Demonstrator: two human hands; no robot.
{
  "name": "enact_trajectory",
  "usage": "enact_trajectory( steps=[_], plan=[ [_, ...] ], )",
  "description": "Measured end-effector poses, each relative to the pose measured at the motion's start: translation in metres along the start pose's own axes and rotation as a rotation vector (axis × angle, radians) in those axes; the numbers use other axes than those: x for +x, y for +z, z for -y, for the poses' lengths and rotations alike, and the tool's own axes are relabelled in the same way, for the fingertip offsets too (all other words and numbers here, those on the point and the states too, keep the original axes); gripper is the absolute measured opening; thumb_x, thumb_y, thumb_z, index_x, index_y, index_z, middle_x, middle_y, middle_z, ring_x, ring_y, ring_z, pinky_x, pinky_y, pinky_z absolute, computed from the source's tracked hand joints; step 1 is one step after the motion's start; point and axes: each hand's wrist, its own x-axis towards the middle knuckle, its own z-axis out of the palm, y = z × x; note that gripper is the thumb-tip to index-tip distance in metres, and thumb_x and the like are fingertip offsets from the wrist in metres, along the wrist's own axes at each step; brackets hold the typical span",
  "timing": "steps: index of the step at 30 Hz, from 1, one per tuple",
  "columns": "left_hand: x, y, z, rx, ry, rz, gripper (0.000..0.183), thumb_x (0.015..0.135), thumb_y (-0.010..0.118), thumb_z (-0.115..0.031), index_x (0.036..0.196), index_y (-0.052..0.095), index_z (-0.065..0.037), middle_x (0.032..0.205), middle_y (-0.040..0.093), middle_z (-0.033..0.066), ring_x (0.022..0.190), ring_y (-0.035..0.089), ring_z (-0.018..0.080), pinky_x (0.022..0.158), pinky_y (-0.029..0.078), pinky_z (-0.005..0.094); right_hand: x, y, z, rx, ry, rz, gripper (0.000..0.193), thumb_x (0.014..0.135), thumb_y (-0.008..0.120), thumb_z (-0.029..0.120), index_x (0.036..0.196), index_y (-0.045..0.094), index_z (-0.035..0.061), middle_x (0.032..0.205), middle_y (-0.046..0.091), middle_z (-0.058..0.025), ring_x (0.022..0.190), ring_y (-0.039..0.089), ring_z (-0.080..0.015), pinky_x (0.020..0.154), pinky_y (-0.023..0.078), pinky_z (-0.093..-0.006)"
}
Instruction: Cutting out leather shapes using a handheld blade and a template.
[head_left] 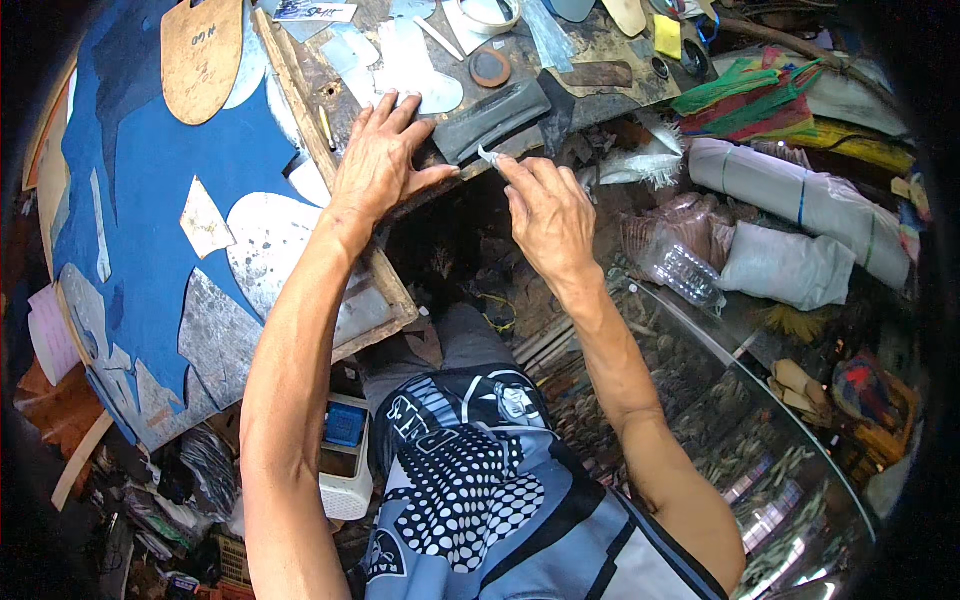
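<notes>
Head view gives us two bare hands at the front edge of a worn workbench (318, 75). We see the left hand (375, 165) lying palm down and unclenched, fingers spread on the bench, with nothing visible in its grasp. Its fingertips are close to a pale cutout (437, 92), and its thumb points right, near the left end of a dark grey bar (492, 120). That bar lies on the bench, slanting up toward the right, its lower long side near the bench edge. The right hand (550, 210) pinches a small pale piece (487, 155) at its fingertips, the other fingers curled. The pointed end is close to the bar's lower side; we cannot tell whether it touches, or whether the piece is a blade or a scrap.

Beyond the bar we find a brown ring (490, 80), a strip of brown wood (597, 75) and a yellow block (667, 36). On the left, past a wooden rail (300, 100), a blue sheet (150, 190) spreads beneath a tan template (203, 60) and a white diamond-shaped piece (205, 220). Right of the bench, we see a clear plastic bottle (685, 270) next to a white sack (787, 265), with a long white roll (800, 200) behind them.
</notes>
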Motion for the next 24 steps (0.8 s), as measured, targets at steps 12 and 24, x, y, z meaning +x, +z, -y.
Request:
enact_trajectory(
  steps=[12,24],
  plan=[
    [0.001,0.001,-0.001,0.000,-0.001,0.002,0.068,0.077,0.081,-0.052,0.127,0.068,-0.008,0.147,0.053,0.0170,0.144,0.040,0.0384,0.119,0.032,0.0524,0.001,0.003,-0.005,0.046,0.014,0.005,0.038,0.083,0.071,0.007,0.121,0.070,0.0140,0.101,0.065,-0.0066,0.089,0.061,-0.0289,0.080,0.052,-0.0416],
    [0.002,-0.001,-0.002,-0.018,0.006,-0.009,0.067,0.077,0.081,-0.052,0.124,0.068,-0.006,0.145,0.054,0.0189,0.142,0.042,0.0396,0.117,0.033,0.0526,-0.001,0.011,-0.017,0.187,0.018,-0.015,0.037,0.084,0.072,0.007,0.120,0.069,0.0117,0.101,0.066,-0.0091,0.088,0.062,-0.0315,0.080,0.052,-0.0424]
  ],
)
